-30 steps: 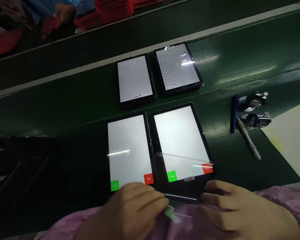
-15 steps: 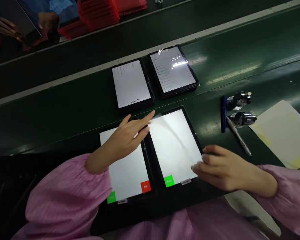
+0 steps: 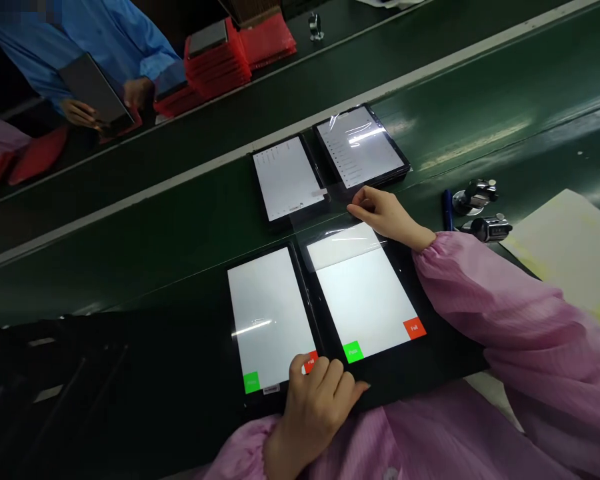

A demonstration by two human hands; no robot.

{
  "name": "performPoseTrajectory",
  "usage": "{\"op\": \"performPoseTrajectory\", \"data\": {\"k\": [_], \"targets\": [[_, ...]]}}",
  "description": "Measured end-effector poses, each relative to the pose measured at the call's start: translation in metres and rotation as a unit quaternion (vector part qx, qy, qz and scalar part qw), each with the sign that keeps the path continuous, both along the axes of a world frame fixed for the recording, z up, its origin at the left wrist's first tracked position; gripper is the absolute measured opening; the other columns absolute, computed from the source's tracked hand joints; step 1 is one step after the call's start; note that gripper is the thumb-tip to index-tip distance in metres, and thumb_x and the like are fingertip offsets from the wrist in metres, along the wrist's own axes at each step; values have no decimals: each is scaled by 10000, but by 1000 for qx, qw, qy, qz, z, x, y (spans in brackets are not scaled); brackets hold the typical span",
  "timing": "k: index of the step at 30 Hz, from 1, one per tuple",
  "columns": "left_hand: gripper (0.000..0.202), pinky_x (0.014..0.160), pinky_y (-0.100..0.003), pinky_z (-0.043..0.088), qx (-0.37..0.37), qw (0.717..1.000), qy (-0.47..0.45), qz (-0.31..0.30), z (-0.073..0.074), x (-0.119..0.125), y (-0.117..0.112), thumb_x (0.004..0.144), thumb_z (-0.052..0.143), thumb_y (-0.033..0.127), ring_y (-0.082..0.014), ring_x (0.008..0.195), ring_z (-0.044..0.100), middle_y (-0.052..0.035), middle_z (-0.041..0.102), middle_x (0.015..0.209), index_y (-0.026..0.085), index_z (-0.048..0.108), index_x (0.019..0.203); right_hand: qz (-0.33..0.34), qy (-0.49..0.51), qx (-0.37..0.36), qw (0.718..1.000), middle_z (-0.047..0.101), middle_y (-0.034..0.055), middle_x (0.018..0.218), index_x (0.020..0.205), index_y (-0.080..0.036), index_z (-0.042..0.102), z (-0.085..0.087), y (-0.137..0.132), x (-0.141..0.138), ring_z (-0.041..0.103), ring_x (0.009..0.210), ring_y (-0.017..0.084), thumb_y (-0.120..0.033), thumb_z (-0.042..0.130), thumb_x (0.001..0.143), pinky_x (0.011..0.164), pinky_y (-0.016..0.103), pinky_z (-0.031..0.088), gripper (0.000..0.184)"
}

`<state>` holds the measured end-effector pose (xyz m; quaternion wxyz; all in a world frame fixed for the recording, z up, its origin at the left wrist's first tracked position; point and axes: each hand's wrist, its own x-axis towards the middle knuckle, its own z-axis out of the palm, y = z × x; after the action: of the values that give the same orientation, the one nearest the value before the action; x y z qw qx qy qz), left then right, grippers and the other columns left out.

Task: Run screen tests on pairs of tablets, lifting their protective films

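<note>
My right hand [image 3: 387,215] pinches a clear film [image 3: 313,220] above the top of the right tablet [image 3: 373,293]. The film is lifted and stretches left past the tablet's upper edge; only the top of that screen shows through it. This screen is white with a green Pass box and a red Fail box. Beside it lies the left tablet [image 3: 267,300], also lit white with the same boxes. My left hand [image 3: 315,403] is curled at the tablets' lower edge, over the left one's bottom right corner. Whatever its fingers hold, if anything, is hidden.
Two more lit tablets [image 3: 287,180] [image 3: 363,143] lie behind. To the right are metal counters [image 3: 487,228], a blue pen [image 3: 447,208] and paper [image 3: 570,247]. Across the bench, a person in blue holds a tablet [image 3: 97,93] near stacked red sleeves [image 3: 217,63].
My right hand has moved from the right tablet's lower right corner up to its top, lifting the film. My left hand has come down from the top to the lower edge.
</note>
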<state>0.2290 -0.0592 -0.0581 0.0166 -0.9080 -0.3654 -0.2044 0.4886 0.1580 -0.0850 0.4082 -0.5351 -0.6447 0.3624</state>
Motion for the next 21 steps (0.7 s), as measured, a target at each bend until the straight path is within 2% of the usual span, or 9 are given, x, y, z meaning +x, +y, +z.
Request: {"op": "performPoseTrajectory", "data": {"k": [2, 4, 10, 12, 15, 18, 21], "targets": [[406, 813, -362, 341, 30, 999, -7, 19, -9, 6, -5, 1021, 634, 215, -142, 621, 432, 59, 465, 595, 196, 481, 645, 5, 14, -5, 1000, 696, 3, 695, 842, -218, 560, -3, 0, 1, 663, 657, 181, -404, 689, 898, 668, 304, 470, 233], [419, 820, -367, 321, 41, 998, -20, 33, -12, 10, -3, 1033, 621, 220, -143, 629, 435, 60, 463, 594, 194, 475, 640, 5, 29, -4, 1000, 702, 7, 693, 852, -224, 554, -6, 2, 2, 697, 689, 199, -452, 701, 900, 683, 314, 498, 275], [414, 808, -376, 297, 50, 997, -8, 56, -6, 10, 3, 1054, 590, 244, -156, 636, 472, 49, 511, 611, 195, 510, 652, -29, 54, 15, 998, 680, 9, 682, 818, -223, 541, -14, 13, 5, 700, 692, 208, -466, 751, 878, 683, 319, 508, 327], [399, 814, -380, 314, 20, 999, -7, 40, -1, -5, 5, 1055, 602, 296, -162, 652, 512, 41, 551, 635, 194, 534, 674, -37, 58, 19, 997, 674, 6, 686, 823, -220, 542, -17, 14, 6, 705, 704, 207, -424, 745, 890, 709, 324, 519, 296], [365, 851, -401, 350, -3, 1000, -5, 25, 8, -47, 7, 1039, 630, 385, -179, 695, 576, 24, 613, 687, 198, 567, 733, -40, 60, 25, 997, 676, 7, 711, 831, -215, 550, -21, 16, 6, 712, 728, 203, -357, 738, 905, 747, 334, 533, 246], [297, 889, -429, 376, 12, 999, 23, 41, 15, -92, 6, 1043, 622, 380, -195, 724, 609, -1, 654, 757, 202, 594, 807, -42, 60, 33, 997, 664, -3, 711, 839, -213, 565, -24, 18, 6, 701, 724, 195, -327, 750, 903, 760, 341, 537, 227], [240, 881, -428, 396, 12, 998, 26, 51, 15, -118, 1, 1048, 617, 338, -195, 725, 621, -11, 665, 800, 206, 612, 847, -48, 60, 41, 996, 648, -14, 689, 842, -212, 570, -25, 19, 5, 686, 704, 190, -293, 742, 904, 769, 353, 531, 199]]}}
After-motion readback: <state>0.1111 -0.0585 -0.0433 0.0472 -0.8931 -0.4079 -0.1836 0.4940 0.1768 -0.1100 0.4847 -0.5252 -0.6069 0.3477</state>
